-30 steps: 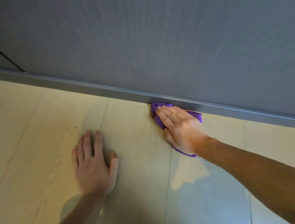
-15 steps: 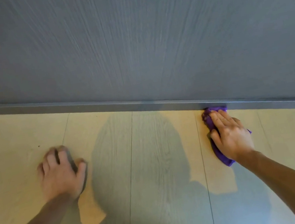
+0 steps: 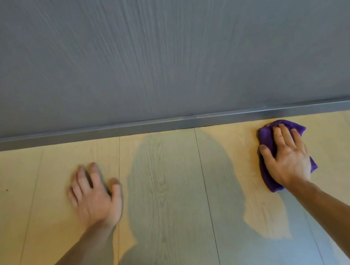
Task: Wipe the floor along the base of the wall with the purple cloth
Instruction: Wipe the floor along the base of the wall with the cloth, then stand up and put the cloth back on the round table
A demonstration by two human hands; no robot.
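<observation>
The purple cloth [image 3: 263, 140] lies crumpled on the pale wood-look floor [image 3: 177, 178], its far edge touching the grey skirting strip [image 3: 168, 123] at the base of the grey wall [image 3: 154, 43]. My right hand [image 3: 288, 157] presses flat on the cloth with fingers pointing at the wall; most of the cloth is hidden under the palm. My left hand [image 3: 94, 196] rests flat on the bare floor to the left, fingers spread, holding nothing.
A small dark speck [image 3: 7, 190] sits on the floor at the far left. My shadow falls on the planks between my two arms. The wall closes off the whole far side.
The view has swung so the skirting now runs level. My right hand and the cloth have slid rightward along the wall base. My left hand has shifted on the floor.
</observation>
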